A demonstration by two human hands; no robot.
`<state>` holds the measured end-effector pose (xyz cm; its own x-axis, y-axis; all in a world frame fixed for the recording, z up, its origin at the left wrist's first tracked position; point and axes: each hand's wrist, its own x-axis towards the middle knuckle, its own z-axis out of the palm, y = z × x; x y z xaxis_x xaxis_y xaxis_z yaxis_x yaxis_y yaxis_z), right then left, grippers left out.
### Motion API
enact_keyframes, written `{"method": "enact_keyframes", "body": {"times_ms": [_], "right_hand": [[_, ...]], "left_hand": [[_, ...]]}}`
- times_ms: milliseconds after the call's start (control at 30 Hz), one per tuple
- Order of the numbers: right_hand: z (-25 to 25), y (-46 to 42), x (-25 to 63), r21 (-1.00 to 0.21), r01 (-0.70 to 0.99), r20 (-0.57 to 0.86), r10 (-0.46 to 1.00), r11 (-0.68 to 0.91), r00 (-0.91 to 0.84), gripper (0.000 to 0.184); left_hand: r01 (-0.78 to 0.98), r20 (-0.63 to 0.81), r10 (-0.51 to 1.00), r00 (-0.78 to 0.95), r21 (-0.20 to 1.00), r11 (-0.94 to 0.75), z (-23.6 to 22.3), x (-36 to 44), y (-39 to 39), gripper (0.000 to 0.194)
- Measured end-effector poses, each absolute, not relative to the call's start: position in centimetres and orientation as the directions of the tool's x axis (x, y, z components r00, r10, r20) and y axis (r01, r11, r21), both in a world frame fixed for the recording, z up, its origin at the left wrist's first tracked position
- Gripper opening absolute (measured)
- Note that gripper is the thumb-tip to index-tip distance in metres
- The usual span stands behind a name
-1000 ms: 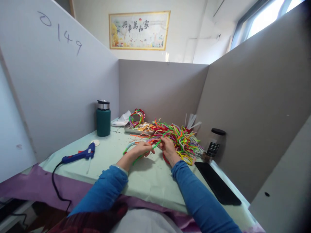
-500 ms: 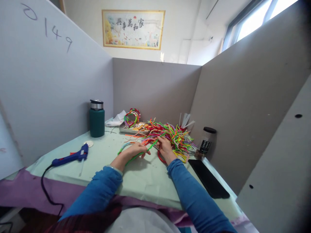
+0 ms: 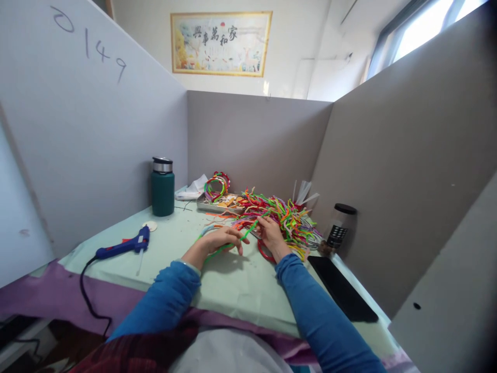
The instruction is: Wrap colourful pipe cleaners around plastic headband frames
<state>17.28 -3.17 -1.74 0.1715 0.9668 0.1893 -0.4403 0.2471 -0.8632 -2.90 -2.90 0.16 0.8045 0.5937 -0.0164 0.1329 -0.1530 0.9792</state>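
Observation:
A bright green pipe cleaner point(image 3: 250, 229) runs slantwise between my two hands above the table. My right hand point(image 3: 271, 235) pinches its upper end between thumb and fingertips. Lower down, my left hand point(image 3: 223, 240) is closed loosely round the same strand, its other fingers partly curled, and the tail shows beneath the palm. A curved strand in light blue and other colours point(image 3: 212, 228) lies behind my left hand. Just beyond my right hand spreads a large tangled heap of coloured pipe cleaners point(image 3: 297, 220). A red loop point(image 3: 264, 252) shows beside my right wrist.
A blue glue gun point(image 3: 122, 249) with its cord lies at left, near a dark green bottle point(image 3: 162, 192). Behind are a metal tray point(image 3: 212, 208) of small pieces and coloured rings point(image 3: 217, 186). A black flat slab point(image 3: 344, 290) and black-lidded jar point(image 3: 337, 230) stand right. Partitions enclose the table.
The whole view has shifted slightly, so things appear further right. My left hand's fingers have shifted a little along the green pipe cleaner; both hands keep hold of it.

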Motion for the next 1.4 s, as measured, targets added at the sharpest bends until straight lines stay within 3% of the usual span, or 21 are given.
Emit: {"method": "enact_keyframes", "body": {"times_ms": [100,300,500,667,767,933,1167,1300,1400], "right_hand": [[-1.8,-3.6,16.3,-0.9,-0.368,0.242,0.97,0.236,0.028,0.033],[-2.2,-3.9,13.9,-0.94,-0.163,0.31,0.95,0.299,-0.048,0.027],[-1.8,-4.0,13.6,-0.913,0.029,0.407,0.913,0.407,0.008,0.028],[-1.9,-4.0,14.0,-0.895,0.09,0.443,0.895,0.437,0.054,0.028],[-2.1,-3.8,14.0,-0.893,0.041,0.45,0.888,0.448,0.098,0.028],[-2.3,-3.3,13.9,-0.931,-0.148,0.32,0.941,0.334,0.114,0.029],[-2.1,-3.3,14.9,-0.922,-0.322,0.211,0.976,0.215,0.048,0.029],[-1.9,-3.3,15.2,-0.887,-0.414,0.215,0.976,0.203,0.018,0.027],[-1.7,-3.4,15.1,-0.873,-0.477,0.165,0.983,0.107,-0.081,0.022]], "left_hand": [[0.1,-0.023,0.548,0.836,0.989,-0.112,0.5,-2.9,-3.4,0.042],[-0.025,0.083,0.713,0.696,0.995,-0.092,-0.4,-2.2,-2.7,0.036],[0.101,0.107,0.798,0.594,0.973,-0.206,-0.9,-1.6,-2.3,0.025],[0.265,0.195,0.817,0.542,0.883,-0.387,-1.1,-1.2,-1.7,0.022],[0.282,0.228,0.845,0.484,0.873,-0.397,-1.2,-1.0,-1.5,0.024],[0.176,0.225,0.789,0.572,0.906,-0.386,-0.9,-1.1,-2.0,0.025],[0.134,0.088,0.792,0.604,0.969,-0.21,-0.4,-1.4,-2.8,0.027],[0.045,0.065,0.765,0.641,0.992,-0.121,-0.6,-1.5,-2.7,0.026],[-0.006,0.053,0.752,0.658,0.998,-0.066,-0.6,-1.6,-2.5,0.025]]}}
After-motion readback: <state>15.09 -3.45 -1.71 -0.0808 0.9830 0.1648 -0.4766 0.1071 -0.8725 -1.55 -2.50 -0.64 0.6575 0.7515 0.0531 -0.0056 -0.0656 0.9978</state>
